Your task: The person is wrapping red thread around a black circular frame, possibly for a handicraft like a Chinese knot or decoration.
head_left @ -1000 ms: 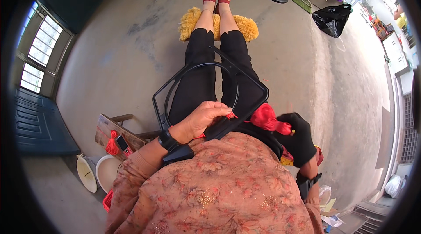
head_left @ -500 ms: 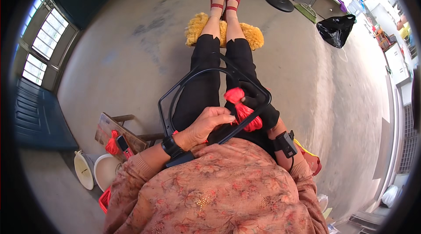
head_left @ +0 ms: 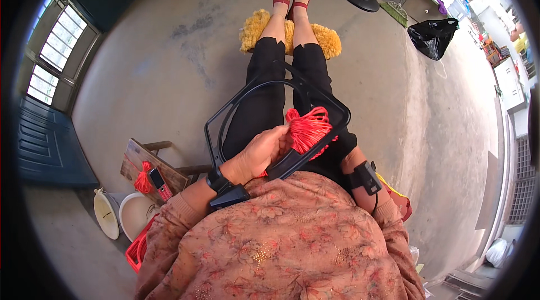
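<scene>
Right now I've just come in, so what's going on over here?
A seated person has a black frame across the lap. The bare left hand has its fingers closed at the edge of a red cord bundle, which sits over the frame. The gloved right hand is beside it; its grip is hidden. A phone and more red cord lie on a wooden stool to the left.

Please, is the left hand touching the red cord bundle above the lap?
Touching. The head view shows the left hand with its fingertips against the left end of the red cord bundle, no visible gap between.
</scene>
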Demonstrator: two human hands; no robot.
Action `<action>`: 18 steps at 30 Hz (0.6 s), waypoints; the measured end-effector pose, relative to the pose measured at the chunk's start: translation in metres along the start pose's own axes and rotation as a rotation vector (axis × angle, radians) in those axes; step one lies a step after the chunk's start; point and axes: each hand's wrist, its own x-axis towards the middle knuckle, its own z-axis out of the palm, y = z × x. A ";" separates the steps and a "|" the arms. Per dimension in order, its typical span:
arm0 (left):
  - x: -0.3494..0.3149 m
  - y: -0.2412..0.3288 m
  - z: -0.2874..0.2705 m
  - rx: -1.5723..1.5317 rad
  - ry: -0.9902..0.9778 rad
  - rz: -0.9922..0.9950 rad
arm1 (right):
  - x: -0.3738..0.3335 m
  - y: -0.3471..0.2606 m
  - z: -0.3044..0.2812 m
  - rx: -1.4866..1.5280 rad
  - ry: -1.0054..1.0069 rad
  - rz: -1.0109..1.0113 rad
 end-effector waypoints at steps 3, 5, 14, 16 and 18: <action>0.006 -0.006 -0.012 -0.050 0.015 -0.035 | 0.008 0.000 0.000 -0.017 -0.004 -0.022; 0.007 -0.009 -0.014 -0.083 0.018 -0.062 | 0.011 0.000 -0.001 -0.043 -0.005 -0.026; 0.007 -0.001 -0.016 -0.112 -0.128 -0.090 | 0.003 0.009 0.007 -0.048 0.035 0.004; 0.001 0.001 -0.003 -0.065 -0.028 -0.076 | 0.003 0.011 0.006 -0.017 0.050 0.009; 0.004 -0.003 -0.011 -0.062 -0.022 -0.065 | 0.004 0.013 0.006 0.024 0.061 0.016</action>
